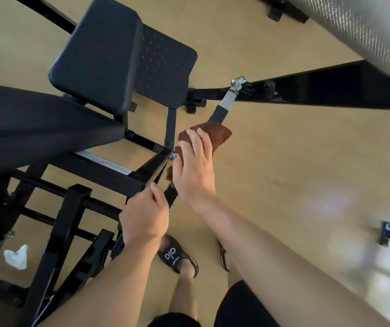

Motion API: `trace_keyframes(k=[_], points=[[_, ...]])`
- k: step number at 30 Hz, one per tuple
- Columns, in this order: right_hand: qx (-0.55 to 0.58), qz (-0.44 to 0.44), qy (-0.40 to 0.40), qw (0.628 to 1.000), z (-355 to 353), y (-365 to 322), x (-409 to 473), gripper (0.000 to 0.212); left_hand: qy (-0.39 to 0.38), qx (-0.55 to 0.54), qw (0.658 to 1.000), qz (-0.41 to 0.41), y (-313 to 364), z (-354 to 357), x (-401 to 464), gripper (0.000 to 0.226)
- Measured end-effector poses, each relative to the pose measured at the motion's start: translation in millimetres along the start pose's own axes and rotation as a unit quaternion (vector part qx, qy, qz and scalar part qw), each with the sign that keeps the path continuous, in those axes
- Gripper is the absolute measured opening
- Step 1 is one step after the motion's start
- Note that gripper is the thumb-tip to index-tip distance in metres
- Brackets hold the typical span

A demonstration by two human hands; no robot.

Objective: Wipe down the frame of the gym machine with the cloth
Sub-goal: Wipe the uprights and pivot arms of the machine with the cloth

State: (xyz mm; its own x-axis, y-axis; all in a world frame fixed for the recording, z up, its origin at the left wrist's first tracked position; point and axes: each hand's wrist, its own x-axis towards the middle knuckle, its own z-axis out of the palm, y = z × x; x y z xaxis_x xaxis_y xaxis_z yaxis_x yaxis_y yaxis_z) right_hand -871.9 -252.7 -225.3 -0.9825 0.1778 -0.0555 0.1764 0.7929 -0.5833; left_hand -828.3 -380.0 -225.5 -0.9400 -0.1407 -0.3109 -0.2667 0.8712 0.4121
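Wrapping a brown cloth [215, 135] around a slanted black bar [217, 114] of the gym machine frame [109, 175], the right hand [195, 171] presses it to the metal with fingers curled over the fabric. The cloth bunches under the palm, its far end sticking out past the fingertips toward the bar's silver end fitting [235, 87]; a smaller fold shows below the thumb. Just below and to the near side of that grip, the left hand [145, 217] clenches the lower stretch of the same bar, thumb and fingers closed round it. Between the two hands a short glossy length of bar shows bare. Beyond the grip and to its left sit the black padded seat [97, 55] and a perforated footplate [165, 64]. Well below the left hand, a crumpled white tissue [17, 257] lies on the tan floor [283, 173] among the frame's lower members. A black sandal [176, 254] stands beneath both forearms.
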Motion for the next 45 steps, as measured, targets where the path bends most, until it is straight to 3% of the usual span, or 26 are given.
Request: trace_keyframes(k=[3,8,13,19,21,23,25,27,29,32,34,37,42,45], points=[[-0.015,-0.048,-0.017,0.999,-13,20,24,0.027,0.000,-0.010,1.000,-0.005,-2,2,0,0.060],[-0.035,-0.016,0.005,0.999,-22,28,59,0.025,0.003,-0.027,1.000,-0.010,-4,5,2,0.061],[-0.101,-0.013,-0.036,0.994,-24,16,51,0.025,0.015,-0.028,0.999,0.004,-4,1,0,0.062],[-0.129,-0.138,-0.202,0.961,-45,-4,17,0.021,-0.046,0.065,0.995,-0.066,1,-15,-10,0.061],[-0.050,-0.134,-0.207,0.968,-68,-7,18,0.022,-0.057,0.105,0.991,-0.061,3,-25,-20,0.055],[0.081,-0.025,-0.186,0.979,-99,-2,11,0.027,-0.064,0.122,0.989,-0.060,5,-38,-34,0.051],[0.204,0.101,-0.163,0.960,-133,13,-7,0.027,-0.041,0.114,0.991,-0.056,16,-55,-46,0.050],[0.366,0.215,-0.139,0.895,-172,35,-29,0.027,0.010,0.117,0.993,-0.014,42,-76,-54,0.043],[0.500,0.275,-0.129,0.811,-216,60,-51,0.024,0.067,0.095,0.993,0.032,86,-102,-62,0.036],[0.556,0.307,-0.101,0.766,-280,88,-65,0.033,0.141,-0.007,0.986,0.085,162,-140,-79,0.038],[0.548,0.312,-0.064,0.773,-319,99,-55,0.033,0.199,-0.044,0.969,0.138,212,-159,-94,0.038],[0.517,0.259,-0.008,0.816,-371,98,-29,0.030,0.265,-0.098,0.934,0.217,279,-177,-114,0.037],[0.471,0.075,-0.011,0.879,-433,61,15,0.024,0.244,-0.150,0.924,0.254,353,-187,-112,0.037],[0.369,-0.028,-0.049,0.928,-445,27,34,0.023,0.227,-0.185,0.926,0.237,374,-184,-100,0.034]])
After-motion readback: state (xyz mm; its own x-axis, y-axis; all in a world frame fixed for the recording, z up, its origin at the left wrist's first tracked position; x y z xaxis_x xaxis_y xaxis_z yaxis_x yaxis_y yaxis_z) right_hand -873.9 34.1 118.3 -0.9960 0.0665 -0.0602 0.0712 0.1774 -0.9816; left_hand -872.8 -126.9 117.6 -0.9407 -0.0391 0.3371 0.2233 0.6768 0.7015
